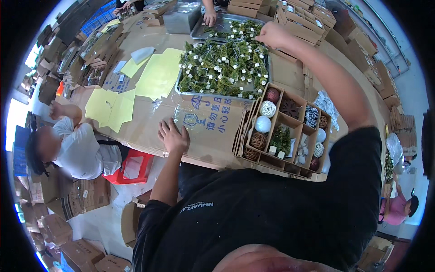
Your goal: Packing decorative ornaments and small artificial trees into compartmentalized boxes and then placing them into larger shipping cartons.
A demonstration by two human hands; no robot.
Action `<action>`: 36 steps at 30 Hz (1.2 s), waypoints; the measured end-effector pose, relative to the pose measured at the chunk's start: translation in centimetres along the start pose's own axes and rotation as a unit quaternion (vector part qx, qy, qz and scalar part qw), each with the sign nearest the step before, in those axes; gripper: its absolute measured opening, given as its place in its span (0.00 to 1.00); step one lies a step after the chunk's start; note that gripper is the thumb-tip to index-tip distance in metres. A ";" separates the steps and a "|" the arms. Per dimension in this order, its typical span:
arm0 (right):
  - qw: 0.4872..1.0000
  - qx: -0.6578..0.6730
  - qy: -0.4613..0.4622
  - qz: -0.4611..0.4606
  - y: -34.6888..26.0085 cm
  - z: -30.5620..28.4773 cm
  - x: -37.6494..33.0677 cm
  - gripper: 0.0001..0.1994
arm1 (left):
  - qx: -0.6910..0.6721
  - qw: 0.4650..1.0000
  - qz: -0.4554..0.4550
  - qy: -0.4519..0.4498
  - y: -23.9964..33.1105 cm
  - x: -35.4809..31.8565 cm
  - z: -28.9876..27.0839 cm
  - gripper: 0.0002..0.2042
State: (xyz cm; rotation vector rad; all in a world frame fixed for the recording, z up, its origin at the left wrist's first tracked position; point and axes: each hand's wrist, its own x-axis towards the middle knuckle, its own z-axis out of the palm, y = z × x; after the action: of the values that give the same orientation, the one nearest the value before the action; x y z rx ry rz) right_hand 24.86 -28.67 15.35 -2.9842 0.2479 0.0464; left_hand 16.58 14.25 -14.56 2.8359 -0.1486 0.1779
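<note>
Right hand (271, 34) grip closed, seemingly on small green trees (222, 68); left hand (173, 136) flat.

The right hand (270, 34) is curled into a fist over the tray of little green trees (222, 68), and its grip hides whatever is inside. The far tray (226, 25) is partly covered by that fist and by another person's hand (209, 18), whose arm is cut off at the top edge. The small things in the divided box (285, 129) at its far right end are too tiny to tell. The seated person (77, 149) has a blurred face.
</note>
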 end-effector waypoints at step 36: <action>0.889 0.375 -0.222 0.139 -7.5 10.6 9.9 0.11 | -0.045 0.998 -0.038 -0.007 0.2 0.1 -1.2 0.33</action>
State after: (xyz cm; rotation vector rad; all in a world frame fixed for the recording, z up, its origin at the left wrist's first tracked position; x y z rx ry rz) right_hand 35.72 -21.38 5.52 -2.0758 0.4968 0.5280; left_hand 16.55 14.41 -13.32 2.7477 -0.0506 0.1309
